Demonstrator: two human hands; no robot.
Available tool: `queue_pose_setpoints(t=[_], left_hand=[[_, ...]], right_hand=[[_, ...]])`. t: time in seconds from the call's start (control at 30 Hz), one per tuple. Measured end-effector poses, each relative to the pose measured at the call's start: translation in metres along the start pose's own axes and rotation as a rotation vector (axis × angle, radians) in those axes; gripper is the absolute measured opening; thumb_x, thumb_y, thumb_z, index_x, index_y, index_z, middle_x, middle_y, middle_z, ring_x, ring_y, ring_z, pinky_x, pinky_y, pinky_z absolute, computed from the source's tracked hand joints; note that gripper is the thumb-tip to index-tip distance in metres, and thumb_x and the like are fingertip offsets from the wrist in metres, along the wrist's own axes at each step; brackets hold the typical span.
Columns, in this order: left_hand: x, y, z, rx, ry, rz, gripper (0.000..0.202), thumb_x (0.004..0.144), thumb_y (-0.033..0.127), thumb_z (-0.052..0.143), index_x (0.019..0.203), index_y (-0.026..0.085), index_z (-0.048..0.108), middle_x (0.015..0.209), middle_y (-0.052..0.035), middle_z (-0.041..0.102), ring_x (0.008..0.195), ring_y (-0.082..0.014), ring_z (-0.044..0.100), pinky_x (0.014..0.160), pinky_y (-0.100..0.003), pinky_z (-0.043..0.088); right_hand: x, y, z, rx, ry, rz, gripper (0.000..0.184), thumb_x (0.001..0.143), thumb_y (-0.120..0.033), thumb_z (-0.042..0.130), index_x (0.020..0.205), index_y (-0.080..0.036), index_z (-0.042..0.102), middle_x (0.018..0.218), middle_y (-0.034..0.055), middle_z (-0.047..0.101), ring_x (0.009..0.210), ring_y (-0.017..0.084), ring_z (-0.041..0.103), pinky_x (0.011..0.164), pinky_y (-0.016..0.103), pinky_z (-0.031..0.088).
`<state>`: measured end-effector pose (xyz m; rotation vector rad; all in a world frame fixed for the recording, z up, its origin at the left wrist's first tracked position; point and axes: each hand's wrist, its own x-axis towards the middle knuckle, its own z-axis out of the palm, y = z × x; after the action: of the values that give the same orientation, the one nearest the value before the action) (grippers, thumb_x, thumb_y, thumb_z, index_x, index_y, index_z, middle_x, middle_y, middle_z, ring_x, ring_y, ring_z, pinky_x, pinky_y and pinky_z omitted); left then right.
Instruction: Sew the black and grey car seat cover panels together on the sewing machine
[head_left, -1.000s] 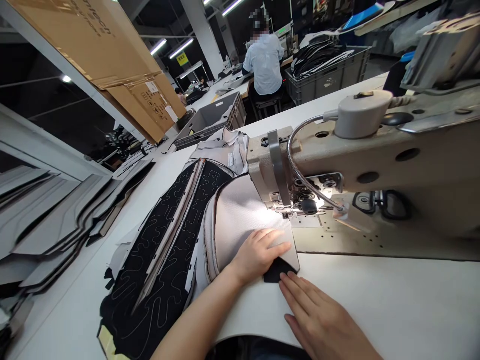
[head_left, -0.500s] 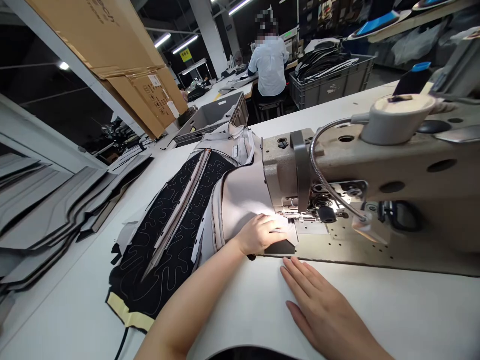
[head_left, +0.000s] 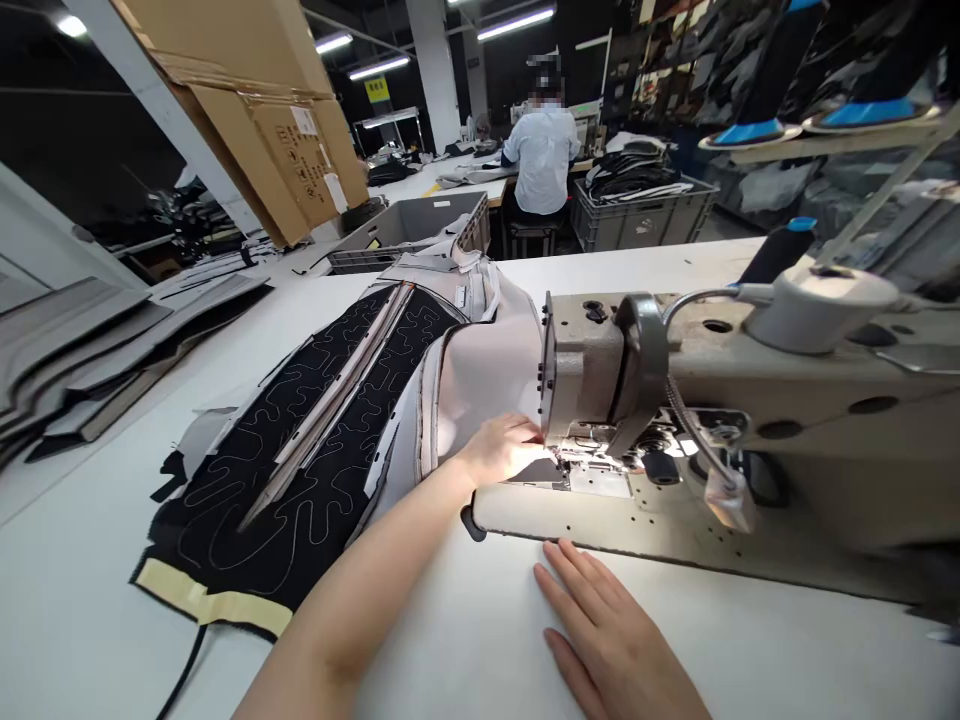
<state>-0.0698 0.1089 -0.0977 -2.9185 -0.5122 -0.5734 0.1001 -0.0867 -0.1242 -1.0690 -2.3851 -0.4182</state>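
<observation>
My left hand [head_left: 501, 448] is beside the needle area of a sewing machine [head_left: 581, 350]. Its fingers are curled together at the edge of the light grey fabric [head_left: 487, 375], and the fingertips are partly hidden. That fabric joins a large sewn cover with a black panel [head_left: 330, 500], marked by pale wavy lines and a long seam strip down its middle. Yellowish tape [head_left: 214, 605] runs across the panel's near end, where a black cord comes out. My right hand [head_left: 604, 625] lies flat on the white table [head_left: 450, 610], fingers stretched out, just below the machine's metal bed [head_left: 600, 520].
Stacked grey panels [head_left: 97, 350] lie along the left side. Behind the cover stands a grey crate [head_left: 427, 215], with a cardboard box [head_left: 277, 150] to its left. A person [head_left: 544, 155] sits farther back beside a filled crate [head_left: 645, 215]. Thread cones [head_left: 780, 80] stand at upper right.
The view has turned and levelled slightly. My left hand, earlier spread over the fabric's corner, has drawn back left with fingers curled. My right hand remains flat on the table.
</observation>
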Motion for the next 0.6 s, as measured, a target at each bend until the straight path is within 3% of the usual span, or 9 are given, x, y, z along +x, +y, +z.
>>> queue_pose_setpoints(t=[0.23, 0.33, 0.4, 0.53, 0.6], left_hand=[[-0.002, 0.009, 0.001, 0.044, 0.000, -0.091, 0.027, 0.095, 0.021, 0.045, 0.087, 0.022, 0.071, 0.089, -0.0005, 0.066, 0.086, -0.0155, 0.057, 0.077, -0.027, 0.043], [-0.011, 0.027, 0.002, 0.090, 0.061, -0.230, 0.021, 0.090, 0.018, 0.050, 0.086, 0.022, 0.070, 0.088, -0.0006, 0.065, 0.083, -0.0155, 0.057, 0.075, -0.028, 0.044], [-0.021, 0.044, -0.003, 0.119, 0.112, -0.318, 0.019, 0.086, 0.015, 0.053, 0.090, 0.023, 0.070, 0.101, -0.0021, 0.063, 0.092, -0.0173, 0.056, 0.081, -0.030, 0.044], [-0.048, 0.067, -0.039, 0.236, 0.250, -0.406, 0.030, 0.082, 0.016, 0.052, 0.108, 0.024, 0.065, 0.132, -0.0082, 0.047, 0.121, -0.0237, 0.043, 0.101, -0.039, 0.035], [-0.059, 0.064, -0.064, 0.331, 0.311, -0.598, 0.044, 0.082, 0.018, 0.053, 0.125, 0.026, 0.056, 0.143, -0.0110, 0.035, 0.131, -0.0298, 0.032, 0.106, -0.047, 0.028]], right_hand=[[-0.004, 0.006, 0.017, -0.073, 0.151, -0.105, 0.034, 0.084, -0.025, 0.047, 0.111, -0.013, 0.064, 0.119, 0.0104, 0.062, 0.105, 0.025, 0.061, 0.078, 0.033, 0.056], [-0.007, 0.011, 0.030, -0.093, 0.228, -0.174, 0.032, 0.086, -0.026, 0.045, 0.108, -0.013, 0.064, 0.113, 0.0103, 0.065, 0.100, 0.024, 0.064, 0.074, 0.031, 0.056], [-0.012, 0.016, 0.040, -0.103, 0.230, -0.215, 0.032, 0.088, -0.028, 0.045, 0.109, -0.012, 0.064, 0.113, 0.0107, 0.065, 0.099, 0.024, 0.064, 0.075, 0.030, 0.056], [-0.024, 0.029, 0.062, -0.052, 0.216, -0.258, 0.041, 0.090, -0.034, 0.048, 0.126, -0.019, 0.056, 0.118, 0.0073, 0.063, 0.104, 0.022, 0.062, 0.080, 0.026, 0.054], [-0.029, 0.031, 0.072, -0.001, 0.245, -0.243, 0.047, 0.092, -0.039, 0.047, 0.137, -0.025, 0.046, 0.117, 0.0042, 0.064, 0.102, 0.020, 0.063, 0.081, 0.024, 0.054]])
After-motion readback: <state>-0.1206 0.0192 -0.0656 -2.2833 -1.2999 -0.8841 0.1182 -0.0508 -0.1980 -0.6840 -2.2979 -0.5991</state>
